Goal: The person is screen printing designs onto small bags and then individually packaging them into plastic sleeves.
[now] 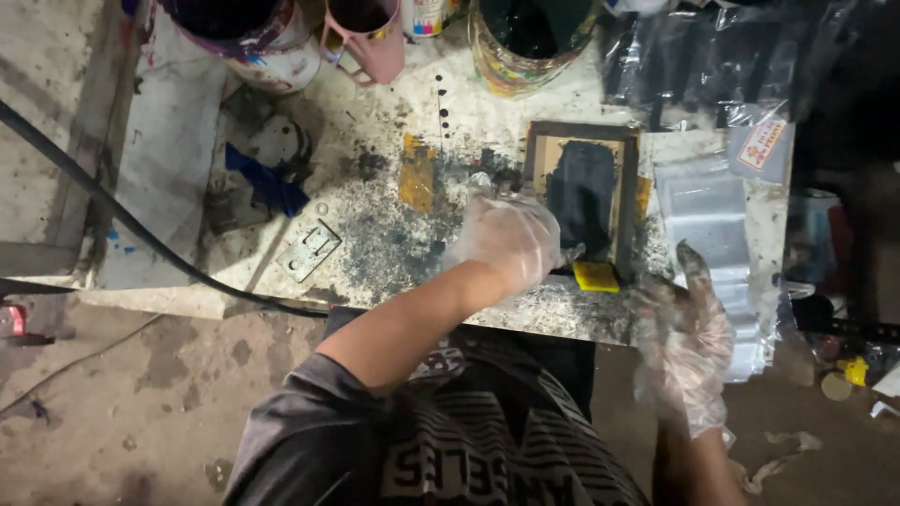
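Seen from above, at frame centre: left hand [506, 239] in a thin clear plastic glove, fingers curled down against the left edge of a small wooden-framed printing screen with a dark ink patch [583, 192], apparently pressing or gripping that edge, though whether truly closed on it cannot be told. Just below the screen's lower edge, a yellow rectangular sponge-like block [596, 275], lying on the stained white tabletop [375, 234], just beside the left hand's fingertips. At lower right of the frame: right hand [689, 328], also in a crumpled clear glove smeared with dark ink, fingers spread and relaxed, holding nothing, hovering past the tabletop's near edge, near a stack of clear plastic sleeves [712, 225] lying right of the screen. Along the top edge of the frame: a paint-streaked bucket with dark contents [530, 37], a pink plastic cup [367, 37] and a white paint-smeared tub [258, 42]. At upper left of centre: a blue rag [267, 183] on the tabletop. Lower down, a small flat metal bracket [309, 249]. Across the left of the frame: a black cable [122, 220], running diagonally over the tabletop.
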